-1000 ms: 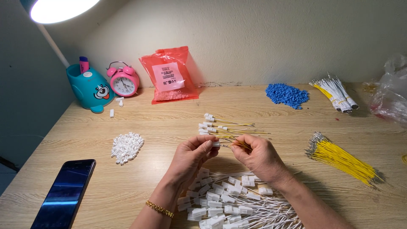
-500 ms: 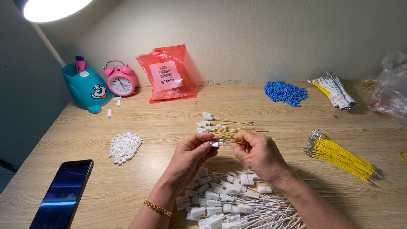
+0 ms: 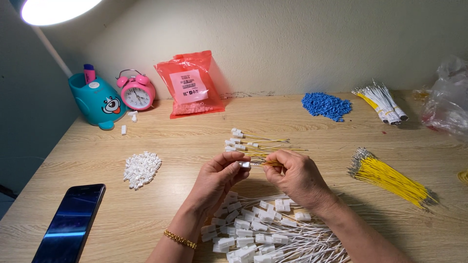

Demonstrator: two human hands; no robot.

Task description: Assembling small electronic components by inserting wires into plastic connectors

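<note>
Inspector: What is recorded on the wooden table point(image 3: 161, 204)?

Clerk: Finished white wired connectors point(image 3: 263, 234) are heaped at the near edge; a bundle of yellow wires point(image 3: 390, 178) lies right, loose white housings point(image 3: 141, 168) left.

Inspector: And the hands?

Clerk: A small white connector point(image 3: 244, 164) is pinched by the left hand point(image 3: 217, 178) at centre. Its yellow wire point(image 3: 272, 163) is gripped by the right hand point(image 3: 297, 178).

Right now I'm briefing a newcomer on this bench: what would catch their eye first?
Mid-table, the left hand pinches a small white connector while the right hand feeds yellow wires into it, above a heap of finished white connectors. A bright pink alarm clock and red bag stand out at the wall.
</note>
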